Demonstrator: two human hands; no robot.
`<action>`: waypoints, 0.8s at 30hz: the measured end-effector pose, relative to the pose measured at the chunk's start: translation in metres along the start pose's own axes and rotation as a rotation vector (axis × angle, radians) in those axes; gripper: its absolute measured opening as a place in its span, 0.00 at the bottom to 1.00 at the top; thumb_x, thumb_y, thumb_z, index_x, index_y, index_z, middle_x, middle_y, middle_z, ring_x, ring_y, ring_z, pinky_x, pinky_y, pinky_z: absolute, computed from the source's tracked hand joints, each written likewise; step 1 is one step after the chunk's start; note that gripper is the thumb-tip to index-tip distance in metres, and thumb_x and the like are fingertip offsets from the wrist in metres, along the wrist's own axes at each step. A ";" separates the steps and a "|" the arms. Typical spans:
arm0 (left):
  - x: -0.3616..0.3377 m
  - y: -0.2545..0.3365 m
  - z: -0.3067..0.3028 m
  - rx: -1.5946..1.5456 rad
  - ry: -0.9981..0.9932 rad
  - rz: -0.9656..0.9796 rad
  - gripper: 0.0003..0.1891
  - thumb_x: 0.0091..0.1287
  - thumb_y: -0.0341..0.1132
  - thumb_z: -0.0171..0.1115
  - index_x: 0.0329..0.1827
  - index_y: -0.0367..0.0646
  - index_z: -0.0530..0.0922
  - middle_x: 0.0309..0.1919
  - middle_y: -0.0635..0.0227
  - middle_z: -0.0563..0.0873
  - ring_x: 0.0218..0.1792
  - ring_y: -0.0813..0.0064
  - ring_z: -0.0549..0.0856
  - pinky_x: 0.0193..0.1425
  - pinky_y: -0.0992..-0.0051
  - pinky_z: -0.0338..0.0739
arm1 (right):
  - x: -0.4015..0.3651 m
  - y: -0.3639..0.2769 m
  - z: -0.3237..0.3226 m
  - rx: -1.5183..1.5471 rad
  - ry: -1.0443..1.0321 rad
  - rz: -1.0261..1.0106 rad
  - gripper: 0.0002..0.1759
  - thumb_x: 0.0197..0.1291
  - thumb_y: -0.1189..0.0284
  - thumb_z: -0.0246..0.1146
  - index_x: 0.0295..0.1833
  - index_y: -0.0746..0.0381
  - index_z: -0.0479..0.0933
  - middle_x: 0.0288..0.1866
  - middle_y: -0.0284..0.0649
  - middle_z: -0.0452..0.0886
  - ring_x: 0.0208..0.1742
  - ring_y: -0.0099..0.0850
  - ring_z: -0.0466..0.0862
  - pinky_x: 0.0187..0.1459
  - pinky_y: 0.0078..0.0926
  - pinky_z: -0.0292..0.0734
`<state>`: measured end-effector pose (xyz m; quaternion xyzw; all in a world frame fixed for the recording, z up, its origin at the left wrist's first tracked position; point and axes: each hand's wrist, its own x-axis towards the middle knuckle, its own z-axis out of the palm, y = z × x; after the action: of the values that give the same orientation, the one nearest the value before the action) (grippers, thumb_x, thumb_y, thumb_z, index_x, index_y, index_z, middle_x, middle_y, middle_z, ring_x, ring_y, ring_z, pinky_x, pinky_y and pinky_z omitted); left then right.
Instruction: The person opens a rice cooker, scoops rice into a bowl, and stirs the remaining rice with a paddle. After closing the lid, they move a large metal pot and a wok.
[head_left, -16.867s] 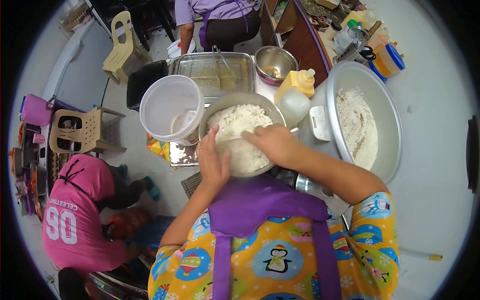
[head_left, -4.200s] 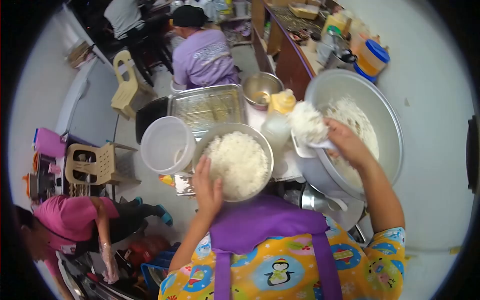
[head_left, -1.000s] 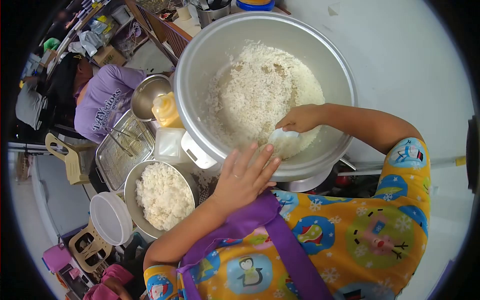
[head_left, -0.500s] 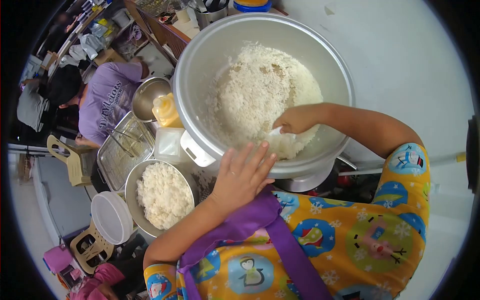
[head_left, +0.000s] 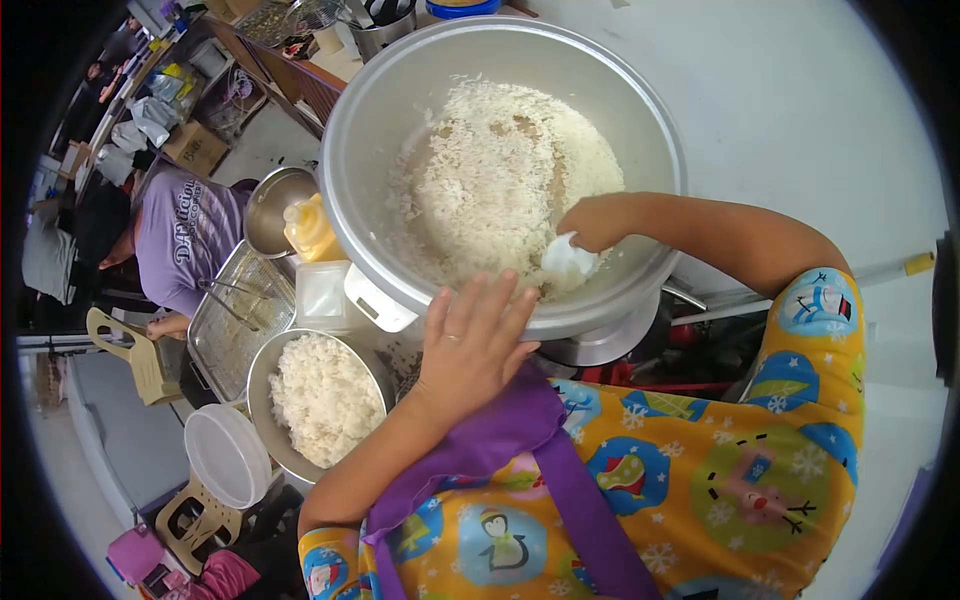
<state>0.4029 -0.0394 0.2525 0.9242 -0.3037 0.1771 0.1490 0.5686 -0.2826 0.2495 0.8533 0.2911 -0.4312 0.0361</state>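
A large metal pot [head_left: 355, 180] with cooked rice [head_left: 490, 165] spread over its bottom stands in front of me. My right hand [head_left: 595, 222] reaches inside, its fingers closed round a white rice paddle [head_left: 567, 260] near the pot's near wall. The paddle's handle is hidden in the hand. My left hand [head_left: 472, 335] lies flat against the near rim, fingers stretched out, holding nothing. White plastic forms the pot's side handle [head_left: 380, 300], left of that hand.
At left stand a bowl of cooked rice [head_left: 325, 400], a clear round tub [head_left: 228, 455], a wire-basket tray [head_left: 225, 350], a steel bowl [head_left: 268, 215] and a yellow squeeze bottle [head_left: 312, 228]. A person in a purple shirt [head_left: 190, 230] is beyond them. Chairs [head_left: 135, 350] stand lower left.
My right hand has lifted slightly, and more of the white paddle shows above the rice. My left hand stays on the rim. The whole view has shifted a little.
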 end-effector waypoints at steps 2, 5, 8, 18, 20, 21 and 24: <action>-0.001 -0.001 0.002 -0.019 0.010 -0.009 0.31 0.62 0.52 0.60 0.68 0.55 0.69 0.68 0.67 0.69 0.68 0.63 0.66 0.72 0.55 0.48 | 0.001 -0.006 0.008 0.110 0.015 -0.076 0.20 0.62 0.69 0.55 0.59 0.61 0.75 0.47 0.49 0.83 0.46 0.43 0.83 0.48 0.39 0.76; 0.001 -0.003 0.002 -0.008 0.055 0.034 0.30 0.56 0.50 0.65 0.61 0.46 0.75 0.65 0.63 0.72 0.68 0.60 0.65 0.72 0.56 0.49 | 0.012 -0.009 0.022 0.243 0.070 -0.187 0.19 0.62 0.69 0.55 0.58 0.62 0.75 0.47 0.50 0.82 0.46 0.44 0.83 0.49 0.39 0.75; 0.001 -0.004 0.003 -0.003 0.071 0.044 0.30 0.56 0.50 0.65 0.60 0.47 0.76 0.65 0.63 0.73 0.68 0.61 0.64 0.71 0.56 0.50 | 0.018 -0.021 0.018 0.260 0.137 -0.208 0.18 0.61 0.69 0.54 0.56 0.61 0.76 0.46 0.50 0.82 0.46 0.45 0.82 0.49 0.40 0.75; 0.003 -0.006 0.006 -0.169 0.189 0.051 0.22 0.51 0.45 0.70 0.51 0.56 0.81 0.50 0.77 0.81 0.60 0.70 0.73 0.73 0.61 0.45 | 0.016 -0.001 -0.020 0.061 0.476 0.042 0.17 0.61 0.71 0.56 0.56 0.59 0.71 0.38 0.48 0.83 0.41 0.45 0.83 0.42 0.42 0.76; 0.004 -0.004 0.004 -0.192 0.188 0.033 0.21 0.51 0.44 0.70 0.50 0.58 0.82 0.50 0.79 0.81 0.60 0.71 0.73 0.73 0.62 0.45 | 0.024 0.005 -0.010 0.132 0.468 -0.012 0.20 0.64 0.69 0.56 0.61 0.58 0.69 0.36 0.54 0.82 0.41 0.51 0.82 0.42 0.47 0.74; 0.004 -0.004 0.003 -0.191 0.183 0.032 0.20 0.51 0.44 0.70 0.50 0.58 0.82 0.50 0.79 0.81 0.60 0.70 0.73 0.73 0.62 0.45 | 0.022 0.001 -0.010 0.082 0.408 -0.074 0.20 0.64 0.69 0.56 0.61 0.58 0.69 0.37 0.55 0.82 0.41 0.51 0.82 0.42 0.47 0.74; 0.003 -0.005 0.001 -0.185 0.156 0.036 0.20 0.54 0.45 0.68 0.52 0.59 0.81 0.50 0.79 0.81 0.61 0.71 0.73 0.71 0.61 0.47 | 0.013 -0.017 0.007 0.011 0.249 -0.214 0.20 0.64 0.69 0.56 0.61 0.60 0.68 0.38 0.56 0.81 0.42 0.52 0.82 0.43 0.47 0.74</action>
<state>0.4086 -0.0380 0.2523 0.8844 -0.3228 0.2223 0.2534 0.5610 -0.2644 0.2385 0.8645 0.3800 -0.3250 -0.0512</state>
